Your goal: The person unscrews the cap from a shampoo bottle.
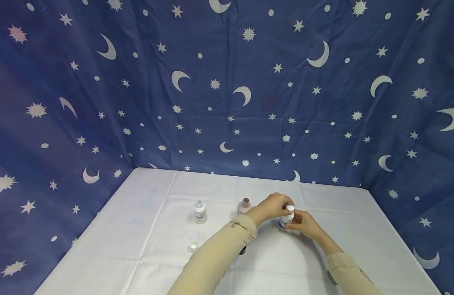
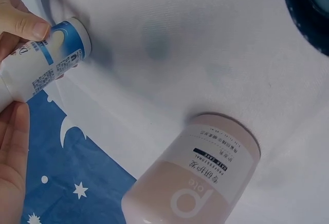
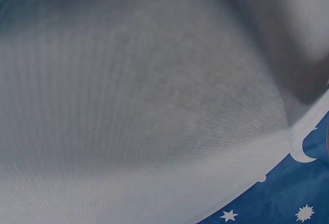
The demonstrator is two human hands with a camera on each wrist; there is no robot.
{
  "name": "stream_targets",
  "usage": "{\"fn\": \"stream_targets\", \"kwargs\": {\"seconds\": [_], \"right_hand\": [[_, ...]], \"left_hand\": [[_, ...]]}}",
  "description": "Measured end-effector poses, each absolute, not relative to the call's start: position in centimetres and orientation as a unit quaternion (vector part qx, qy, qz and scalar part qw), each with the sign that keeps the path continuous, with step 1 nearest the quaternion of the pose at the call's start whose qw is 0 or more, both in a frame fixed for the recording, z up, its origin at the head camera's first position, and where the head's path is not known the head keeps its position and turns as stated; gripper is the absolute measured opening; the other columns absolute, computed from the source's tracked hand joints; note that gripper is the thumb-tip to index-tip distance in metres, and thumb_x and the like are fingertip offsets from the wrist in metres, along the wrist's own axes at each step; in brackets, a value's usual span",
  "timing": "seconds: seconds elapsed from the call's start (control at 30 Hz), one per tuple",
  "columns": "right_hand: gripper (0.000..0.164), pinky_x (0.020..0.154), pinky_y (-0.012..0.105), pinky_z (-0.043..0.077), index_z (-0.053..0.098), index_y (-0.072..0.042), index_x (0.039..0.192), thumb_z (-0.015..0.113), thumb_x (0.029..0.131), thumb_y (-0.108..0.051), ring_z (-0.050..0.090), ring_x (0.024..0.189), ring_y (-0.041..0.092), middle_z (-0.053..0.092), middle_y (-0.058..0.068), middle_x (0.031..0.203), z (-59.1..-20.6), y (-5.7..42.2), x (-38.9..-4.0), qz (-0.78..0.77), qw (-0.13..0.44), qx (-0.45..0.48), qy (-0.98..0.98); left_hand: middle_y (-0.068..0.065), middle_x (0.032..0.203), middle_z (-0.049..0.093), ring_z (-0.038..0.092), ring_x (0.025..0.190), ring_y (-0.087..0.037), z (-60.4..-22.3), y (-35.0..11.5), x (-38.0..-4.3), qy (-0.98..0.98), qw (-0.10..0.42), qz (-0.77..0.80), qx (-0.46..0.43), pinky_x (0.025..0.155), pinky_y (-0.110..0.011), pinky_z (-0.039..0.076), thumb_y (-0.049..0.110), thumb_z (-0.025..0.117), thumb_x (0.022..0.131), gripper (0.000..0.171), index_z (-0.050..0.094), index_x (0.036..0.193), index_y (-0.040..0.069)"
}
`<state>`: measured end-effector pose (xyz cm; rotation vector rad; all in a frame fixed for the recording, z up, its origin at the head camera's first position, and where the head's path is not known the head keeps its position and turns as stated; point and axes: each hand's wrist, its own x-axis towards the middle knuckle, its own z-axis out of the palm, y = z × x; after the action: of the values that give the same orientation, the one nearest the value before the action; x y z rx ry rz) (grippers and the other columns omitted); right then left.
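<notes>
A small white bottle (image 1: 284,221) with a blue-banded label is tilted close over the table, toward the right. My right hand (image 1: 307,225) grips its body from the right side, thumb in front. From above, my left hand (image 1: 274,205) holds its white cap (image 1: 290,207) between thumb and fingers. In the left wrist view the white bottle (image 2: 43,62) appears base-up, a thumb near its base and its cap end out of frame. Beside my left wrist stands a pink bottle (image 1: 244,206) without a cap, its lower part hidden by the sleeve. The right wrist view misses the grip.
Farther left stands a second white bottle (image 1: 200,213), its neck uncovered. A small white cap (image 1: 194,245) lies nearer, beside my left sleeve. The left wrist view shows a dark round object (image 2: 303,18) at its corner. A blue curtain (image 1: 227,102) rises behind the white-covered table (image 1: 168,233).
</notes>
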<state>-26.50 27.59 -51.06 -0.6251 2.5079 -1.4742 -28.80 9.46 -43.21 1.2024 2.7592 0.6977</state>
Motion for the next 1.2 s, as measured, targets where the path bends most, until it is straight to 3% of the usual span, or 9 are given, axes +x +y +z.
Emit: {"fn": "stream_targets", "kwargs": {"seconds": [0.23, 0.7, 0.93, 1.07, 1.2], "right_hand": [[0.053, 0.078, 0.017, 0.054, 0.048, 0.021, 0.120, 0.071, 0.083, -0.010, 0.068, 0.096, 0.023, 0.061, 0.034, 0.110, -50.9, 27.6, -26.3, -0.489, 0.076, -0.202, 0.845], [0.048, 0.078, 0.022, 0.056, 0.051, 0.020, 0.118, 0.070, 0.083, -0.008, 0.066, 0.096, 0.037, 0.063, 0.033, 0.108, -49.7, 26.9, -26.2, -0.479, 0.056, -0.208, 0.851], [0.050, 0.078, 0.021, 0.056, 0.053, 0.017, 0.119, 0.072, 0.082, -0.011, 0.069, 0.095, 0.023, 0.064, 0.030, 0.108, -48.9, 26.8, -25.9, -0.480, 0.045, -0.191, 0.855], [0.047, 0.078, 0.023, 0.057, 0.056, 0.015, 0.117, 0.072, 0.082, -0.012, 0.068, 0.096, 0.030, 0.065, 0.028, 0.108, -48.2, 26.5, -25.6, -0.466, 0.031, -0.190, 0.864], [0.043, 0.078, 0.026, 0.057, 0.059, 0.013, 0.114, 0.073, 0.082, -0.013, 0.068, 0.094, 0.025, 0.066, 0.026, 0.106, -47.6, 26.4, -25.3, -0.455, 0.009, -0.202, 0.867]], "left_hand": [[0.003, 0.089, 0.071, 0.052, 0.072, -0.001, -43.2, 9.6, -28.7, 0.894, 0.020, 0.223, 0.389, 0.066, -0.008, 0.040, 0.017, 0.068, 0.086, 0.020, 0.071, 0.105, 0.010], [0.002, 0.094, 0.072, 0.056, 0.076, -0.002, -42.6, 9.1, -28.8, 0.897, 0.018, 0.234, 0.374, 0.069, -0.009, 0.043, 0.016, 0.068, 0.087, 0.019, 0.071, 0.104, 0.010], [-0.002, 0.099, 0.072, 0.062, 0.082, -0.005, -41.5, 8.4, -28.4, 0.889, 0.033, 0.266, 0.370, 0.072, -0.008, 0.045, 0.015, 0.067, 0.087, 0.023, 0.070, 0.109, 0.007], [-0.005, 0.102, 0.072, 0.068, 0.087, -0.009, -41.1, 7.7, -28.4, 0.878, 0.052, 0.308, 0.363, 0.073, -0.007, 0.048, 0.013, 0.067, 0.087, 0.025, 0.068, 0.111, 0.005], [-0.006, 0.102, 0.072, 0.069, 0.087, -0.010, -40.7, 7.2, -28.3, 0.867, 0.063, 0.337, 0.361, 0.073, -0.007, 0.049, 0.014, 0.068, 0.087, 0.026, 0.068, 0.111, 0.004]]}}
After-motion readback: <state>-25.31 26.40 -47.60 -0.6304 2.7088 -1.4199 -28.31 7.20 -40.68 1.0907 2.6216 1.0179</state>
